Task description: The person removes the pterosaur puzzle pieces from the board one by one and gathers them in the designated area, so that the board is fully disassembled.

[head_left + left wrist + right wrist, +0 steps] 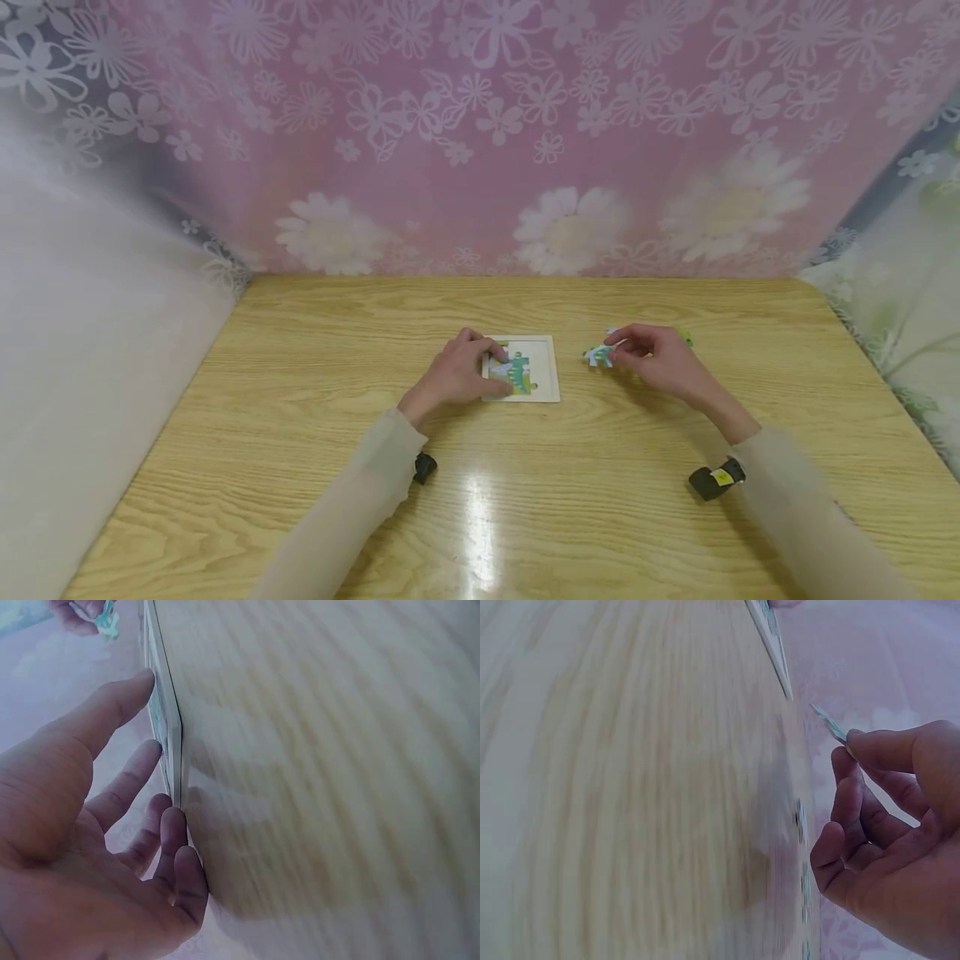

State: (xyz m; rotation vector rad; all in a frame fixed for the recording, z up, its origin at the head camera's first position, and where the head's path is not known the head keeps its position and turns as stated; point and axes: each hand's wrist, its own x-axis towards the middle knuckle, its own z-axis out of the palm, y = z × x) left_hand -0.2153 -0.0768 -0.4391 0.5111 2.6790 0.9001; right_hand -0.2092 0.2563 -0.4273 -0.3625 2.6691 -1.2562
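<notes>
Pale sleeves (322,529) nearest, over a wooden tabletop (585,508). In the right hand (663,358), pinched between thumb and fingers, a puzzle piece (596,357), lifted off the tabletop, right of the shallow tray (553,371). Probably light, thin and stiff, with fragile tabs: best gripped by the edges. On the tray's left side, the left hand (459,368), thumb and forefinger well apart, touching tray and laid pieces (519,375). Beyond the right hand, loose pieces (686,337).

Tabletop (571,379) free btwn frame (547,371) & held pc (597,357); L fingers (491,388) block frame's left.
</notes>
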